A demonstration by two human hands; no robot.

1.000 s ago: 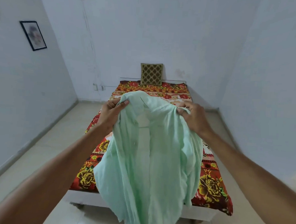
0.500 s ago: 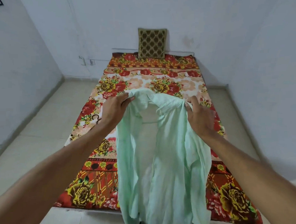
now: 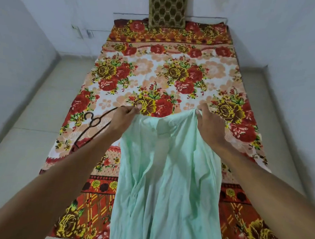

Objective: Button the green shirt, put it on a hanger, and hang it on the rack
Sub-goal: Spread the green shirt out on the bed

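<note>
The pale green shirt point(image 3: 169, 173) hangs from both my hands over the near half of the bed, front open, collar uppermost. My left hand point(image 3: 123, 119) pinches the shirt's left shoulder. My right hand point(image 3: 209, 123) grips the right shoulder. The lower hem runs out of view at the bottom. A dark brown hanger point(image 3: 94, 122) lies on the bedsheet just left of my left hand, partly hidden by my left forearm. No rack is in view.
The bed's floral red, yellow and white sheet point(image 3: 163, 75) fills the middle. A brown patterned pillow point(image 3: 166, 11) leans on the far wall. Pale tiled floor point(image 3: 37, 115) runs along both sides between white walls.
My view has tilted down and closer to the bed. Both hands have lowered the shirt toward the sheet, still gripping its shoulders. The hanger has come into view.
</note>
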